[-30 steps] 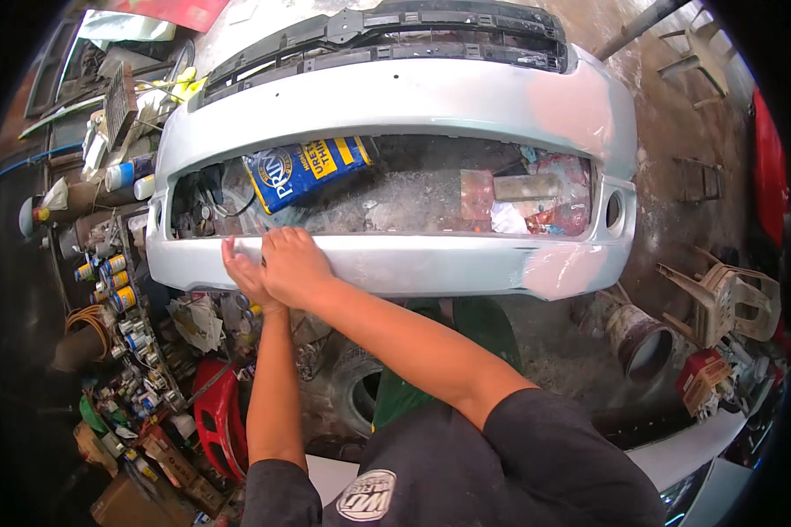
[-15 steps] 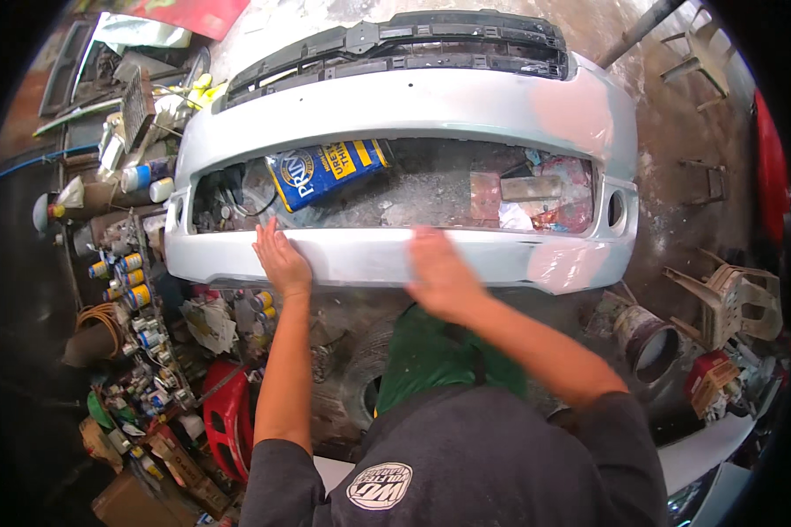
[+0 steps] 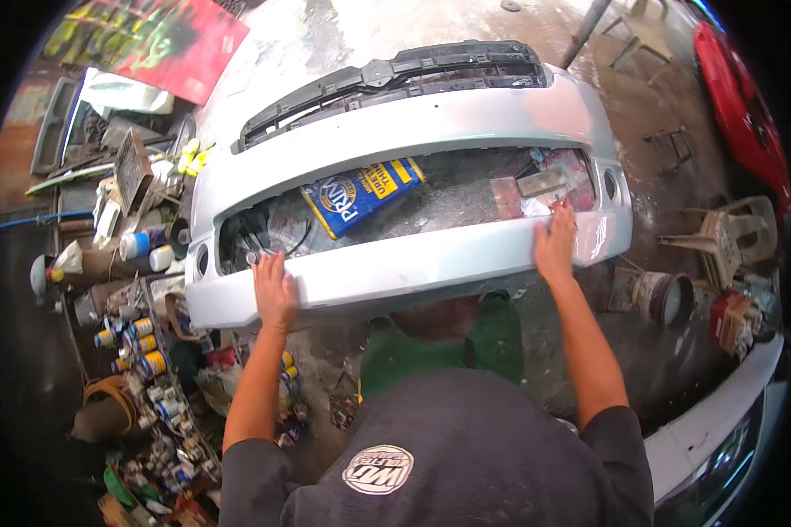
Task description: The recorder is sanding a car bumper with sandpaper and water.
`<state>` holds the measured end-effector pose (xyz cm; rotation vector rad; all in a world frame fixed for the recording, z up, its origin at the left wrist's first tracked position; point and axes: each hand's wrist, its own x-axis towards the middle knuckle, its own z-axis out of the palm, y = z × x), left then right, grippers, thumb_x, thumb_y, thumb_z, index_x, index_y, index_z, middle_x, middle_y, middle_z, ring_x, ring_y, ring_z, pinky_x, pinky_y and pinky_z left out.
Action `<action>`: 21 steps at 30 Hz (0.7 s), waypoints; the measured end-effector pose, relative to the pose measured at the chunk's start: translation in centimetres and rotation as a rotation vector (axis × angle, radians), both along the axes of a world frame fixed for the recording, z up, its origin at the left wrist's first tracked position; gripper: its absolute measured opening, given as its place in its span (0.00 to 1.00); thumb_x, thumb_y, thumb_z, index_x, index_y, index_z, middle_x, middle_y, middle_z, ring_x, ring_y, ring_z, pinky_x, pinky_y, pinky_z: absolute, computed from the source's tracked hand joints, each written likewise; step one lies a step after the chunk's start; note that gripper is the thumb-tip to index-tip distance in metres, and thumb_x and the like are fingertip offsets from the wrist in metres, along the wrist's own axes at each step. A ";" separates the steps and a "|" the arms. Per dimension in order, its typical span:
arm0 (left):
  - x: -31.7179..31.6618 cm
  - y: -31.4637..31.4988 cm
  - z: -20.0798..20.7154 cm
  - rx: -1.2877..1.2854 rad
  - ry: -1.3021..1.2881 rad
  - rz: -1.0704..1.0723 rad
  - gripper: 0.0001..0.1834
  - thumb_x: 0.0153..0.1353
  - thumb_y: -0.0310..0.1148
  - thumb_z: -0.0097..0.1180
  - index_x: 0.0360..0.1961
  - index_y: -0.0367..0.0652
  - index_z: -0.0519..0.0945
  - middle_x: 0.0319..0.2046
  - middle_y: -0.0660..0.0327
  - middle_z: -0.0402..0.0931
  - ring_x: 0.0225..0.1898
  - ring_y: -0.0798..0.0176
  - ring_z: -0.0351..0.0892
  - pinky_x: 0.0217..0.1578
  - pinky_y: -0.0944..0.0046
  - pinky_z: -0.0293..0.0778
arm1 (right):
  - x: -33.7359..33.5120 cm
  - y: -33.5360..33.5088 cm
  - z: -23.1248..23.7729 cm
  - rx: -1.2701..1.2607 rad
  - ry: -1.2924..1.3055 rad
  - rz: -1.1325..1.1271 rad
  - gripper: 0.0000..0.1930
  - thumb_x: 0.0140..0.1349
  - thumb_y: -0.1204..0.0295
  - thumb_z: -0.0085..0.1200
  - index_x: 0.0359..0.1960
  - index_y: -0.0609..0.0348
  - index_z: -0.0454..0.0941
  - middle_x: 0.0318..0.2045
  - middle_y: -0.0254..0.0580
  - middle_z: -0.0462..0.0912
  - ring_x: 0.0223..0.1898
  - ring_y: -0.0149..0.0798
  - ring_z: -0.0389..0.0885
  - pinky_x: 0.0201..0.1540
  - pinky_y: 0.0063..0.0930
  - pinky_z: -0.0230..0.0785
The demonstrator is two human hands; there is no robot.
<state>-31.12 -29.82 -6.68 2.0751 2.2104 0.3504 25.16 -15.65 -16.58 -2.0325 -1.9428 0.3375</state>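
A pale silver-white car bumper [image 3: 413, 262] with pinkish patches lies across in front of me, its long opening facing up. My left hand [image 3: 275, 294] grips its lower bar toward the left end, fingers over the inner edge. Farther right, my right hand [image 3: 555, 248] is closed on the same bar beside the pinkish patch, fingertips reaching over the edge. The undersides of both grips are hidden. At the bumper's far side sits a black grille [image 3: 378, 77]. Through the opening show a blue and yellow rectangular tin [image 3: 360, 198] and a sanding-block-like piece [image 3: 543, 183].
Paint cans [image 3: 141, 344] and bottles crowd a rack on my left. A bucket [image 3: 668, 299] and a beige plastic chair [image 3: 721, 237] stand at right. A red car [image 3: 738, 114] is at far right, with a pale car panel [image 3: 703, 439] lower right. A red panel [image 3: 180, 44] lies upper left.
My right hand, blurred earlier, has moved right along the lower bar and taken hold near its right side. My left hand stays on the bar's left part. The whole view has turned.
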 end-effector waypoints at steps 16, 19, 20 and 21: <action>-6.7 -1.0 1.0 -0.051 -0.087 -0.280 0.34 0.70 0.45 0.48 0.73 0.41 0.61 0.69 0.49 0.64 0.74 0.46 0.56 0.75 0.38 0.43 | -23.3 -3.2 5.6 -0.045 -0.002 -0.053 0.35 0.74 0.59 0.45 0.72 0.76 0.55 0.76 0.68 0.50 0.79 0.60 0.42 0.79 0.50 0.32; -8.2 -1.2 0.3 -0.108 -0.047 -0.279 0.33 0.71 0.45 0.45 0.73 0.41 0.61 0.69 0.50 0.64 0.74 0.47 0.57 0.75 0.38 0.41 | -30.0 -3.4 8.7 -0.151 0.034 -0.062 0.35 0.73 0.59 0.45 0.70 0.81 0.57 0.75 0.70 0.51 0.78 0.63 0.42 0.79 0.52 0.30; -7.4 -0.2 0.2 -0.103 -0.052 -0.322 0.33 0.71 0.45 0.45 0.73 0.41 0.61 0.69 0.50 0.64 0.74 0.47 0.57 0.75 0.38 0.41 | -33.0 -5.8 5.5 0.034 -0.158 0.118 0.35 0.71 0.61 0.46 0.68 0.83 0.58 0.73 0.73 0.52 0.78 0.64 0.43 0.79 0.54 0.30; -8.5 -0.5 -0.1 -0.128 -0.089 -0.310 0.33 0.71 0.44 0.44 0.73 0.41 0.61 0.69 0.50 0.64 0.73 0.47 0.57 0.75 0.38 0.41 | -39.6 -9.4 6.6 0.093 0.207 0.239 0.35 0.69 0.62 0.47 0.67 0.84 0.59 0.71 0.77 0.55 0.77 0.66 0.46 0.79 0.53 0.34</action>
